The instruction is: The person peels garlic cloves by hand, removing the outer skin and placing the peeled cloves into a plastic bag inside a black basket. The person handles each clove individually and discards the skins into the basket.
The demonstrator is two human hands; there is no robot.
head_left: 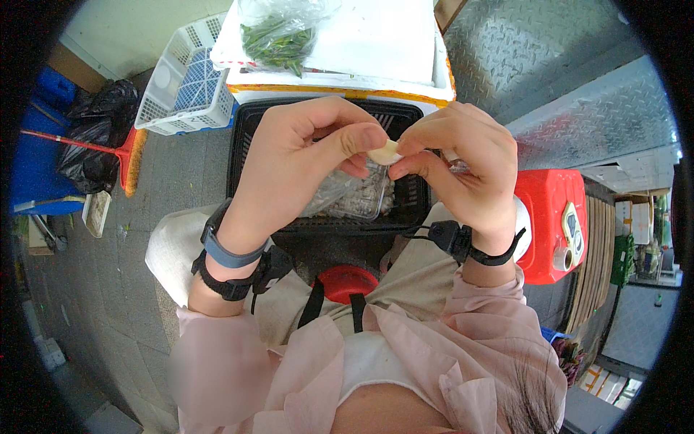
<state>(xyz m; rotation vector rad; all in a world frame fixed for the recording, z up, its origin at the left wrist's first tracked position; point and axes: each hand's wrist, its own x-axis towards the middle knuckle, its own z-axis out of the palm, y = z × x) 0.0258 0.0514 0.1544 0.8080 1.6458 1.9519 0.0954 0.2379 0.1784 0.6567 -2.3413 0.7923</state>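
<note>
Between the thumb and fingers of my left hand (320, 146) is a pale clove (384, 154), probably garlic. The fingertips of my right hand (461, 152) pinch its other end, so both hands hold it in the air. Below them stands a black plastic crate (249, 116) with slotted walls. Inside it lie a clear plastic container (371, 203) and a crumpled clear bag (331, 195), with whitish bits around them that are too small to make out. My hands hide part of the crate's contents.
Beyond the crate is a white foam box (347, 93) carrying bagged green vegetables (279, 46). A white plastic basket (187, 116) and a red broom (127, 154) are at left. On my right, a phone (573, 233) lies on a red jerrycan (542, 217). Between my legs sits something red (347, 283).
</note>
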